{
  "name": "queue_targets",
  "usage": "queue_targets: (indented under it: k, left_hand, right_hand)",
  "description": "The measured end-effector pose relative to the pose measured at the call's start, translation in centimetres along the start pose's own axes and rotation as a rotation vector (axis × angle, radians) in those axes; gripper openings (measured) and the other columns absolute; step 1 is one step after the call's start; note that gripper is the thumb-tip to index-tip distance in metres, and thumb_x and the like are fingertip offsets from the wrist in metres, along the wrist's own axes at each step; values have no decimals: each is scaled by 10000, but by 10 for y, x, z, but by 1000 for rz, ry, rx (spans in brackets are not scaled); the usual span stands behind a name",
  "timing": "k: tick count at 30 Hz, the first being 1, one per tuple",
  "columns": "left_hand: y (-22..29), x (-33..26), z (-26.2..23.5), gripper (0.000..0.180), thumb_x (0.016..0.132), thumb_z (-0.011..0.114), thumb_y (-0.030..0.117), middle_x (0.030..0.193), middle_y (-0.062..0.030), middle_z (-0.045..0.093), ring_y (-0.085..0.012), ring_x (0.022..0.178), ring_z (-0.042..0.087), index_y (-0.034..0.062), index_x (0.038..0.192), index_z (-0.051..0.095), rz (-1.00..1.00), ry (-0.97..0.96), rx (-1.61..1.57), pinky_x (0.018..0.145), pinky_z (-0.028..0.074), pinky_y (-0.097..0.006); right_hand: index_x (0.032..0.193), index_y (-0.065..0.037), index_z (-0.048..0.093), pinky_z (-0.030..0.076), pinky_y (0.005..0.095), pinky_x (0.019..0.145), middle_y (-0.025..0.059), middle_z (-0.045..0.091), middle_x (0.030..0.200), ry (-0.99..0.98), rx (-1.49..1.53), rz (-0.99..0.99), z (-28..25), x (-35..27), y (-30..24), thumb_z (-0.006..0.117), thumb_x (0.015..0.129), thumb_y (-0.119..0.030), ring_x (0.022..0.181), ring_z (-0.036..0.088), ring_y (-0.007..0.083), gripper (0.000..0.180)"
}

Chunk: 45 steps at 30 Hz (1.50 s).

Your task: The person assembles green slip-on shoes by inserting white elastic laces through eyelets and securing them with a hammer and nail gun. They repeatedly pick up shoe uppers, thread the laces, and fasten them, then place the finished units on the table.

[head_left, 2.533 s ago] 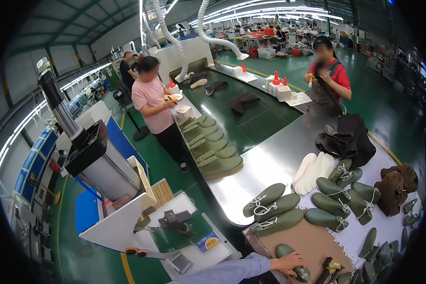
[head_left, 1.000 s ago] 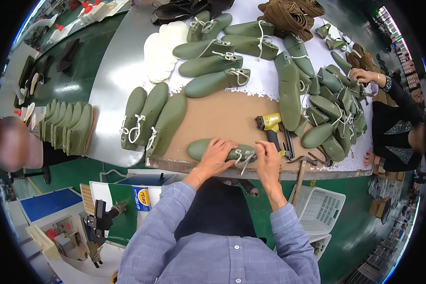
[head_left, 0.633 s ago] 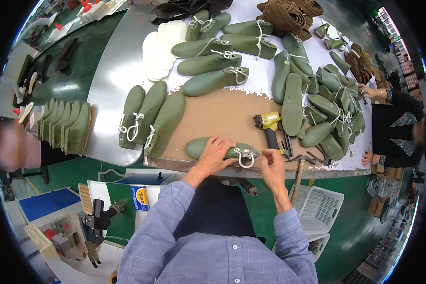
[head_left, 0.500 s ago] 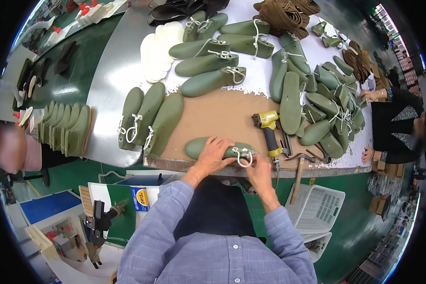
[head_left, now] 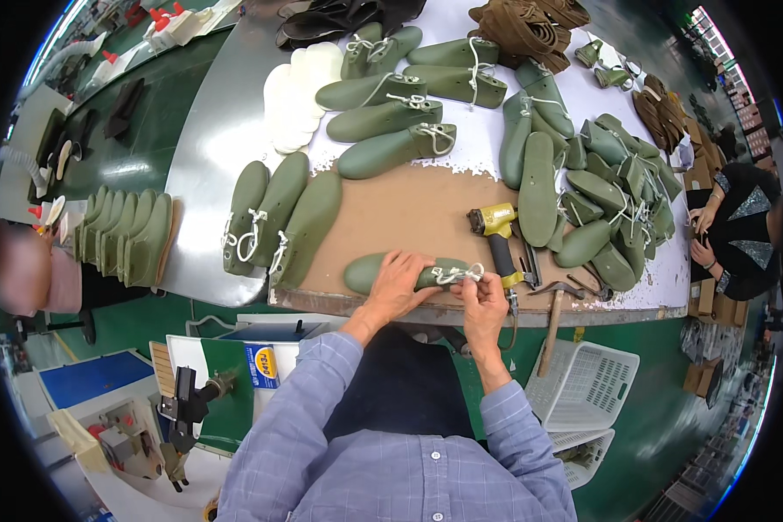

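A green shoe last (head_left: 363, 273) lies on its side along the front of the brown board (head_left: 391, 209). My left hand (head_left: 398, 285) is wrapped over its middle and holds it against the board. At the last's right end, a white cord (head_left: 451, 277) is threaded through it and stretched to the right. My right hand (head_left: 485, 306) pinches the cord's end between thumb and fingers. Just beyond that hand lies a yellow and black air tool (head_left: 498, 244). Three corded lasts (head_left: 274, 209) rest to the left of the board.
Several lasts (head_left: 583, 191) are heaped at the right, others (head_left: 390, 117) lie at the back beside white insoles (head_left: 300, 100). A hammer (head_left: 550, 335) overhangs the front edge above a white crate (head_left: 587, 383). One co-worker (head_left: 739, 230) stands at right, another (head_left: 39, 278) at left.
My right hand has shifted a little right and up, drawing the round cord loop out into a narrow line. The co-worker at right has pulled both hands back from the heap.
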<state>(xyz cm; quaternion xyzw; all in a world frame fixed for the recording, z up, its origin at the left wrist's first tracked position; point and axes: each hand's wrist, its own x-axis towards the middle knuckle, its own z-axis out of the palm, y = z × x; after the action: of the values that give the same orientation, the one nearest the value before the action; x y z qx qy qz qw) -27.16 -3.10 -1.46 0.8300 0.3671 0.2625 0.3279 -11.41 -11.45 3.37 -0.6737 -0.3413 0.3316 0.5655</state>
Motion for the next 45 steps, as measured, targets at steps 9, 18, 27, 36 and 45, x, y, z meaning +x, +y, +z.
queue_targets:
  k: [9, 18, 27, 36, 45]
  left_hand:
    - [-4, -2, 1, 465, 830, 820, 249, 1220, -84, 647, -288, 1200, 575, 97, 1199, 579, 15, -21, 31, 1126, 354, -491]
    - [1, 5, -5, 470, 849, 813, 291, 1241, -80, 641, -318, 1213, 566, 93, 1201, 572, 41, -115, 65, 1141, 356, -500]
    - [-5, 3, -2, 485, 841, 817, 286, 1208, -97, 642, -309, 1187, 572, 77, 1201, 568, 87, -64, 89, 1101, 385, -479]
    - [1, 8, -7, 506, 817, 835, 243, 1235, -97, 651, -328, 1183, 584, 97, 1218, 564, 71, -124, 66, 1082, 392, -479]
    - [-15, 4, -6, 554, 806, 832, 346, 1221, -119, 621, -342, 1216, 542, 91, 1226, 576, 87, -97, 73, 1059, 404, -498]
  right_hand:
    - [1083, 22, 651, 539, 320, 619, 106, 725, 756, -128, -335, 118, 14, -12, 1, 679, 975, -111, 692, 704, 187, 174]
    - [1449, -102, 519, 487, 511, 942, 249, 593, 1203, 204, -1007, 8, -222, -28, 86, 621, 917, -33, 1148, 565, 455, 547]
    - [1593, -101, 282, 414, 230, 538, 161, 685, 1136, 291, -328, -19, -150, -58, -33, 496, 1060, -144, 611, 500, 110, 575]
    - [1529, -52, 404, 495, 368, 661, 194, 660, 970, 66, -232, -21, -102, -50, -56, 536, 1056, -194, 743, 610, 242, 511]
    - [1458, -20, 513, 459, 404, 1085, 252, 579, 1430, -76, -446, -39, -100, -37, -40, 557, 1036, -123, 1327, 579, 343, 437]
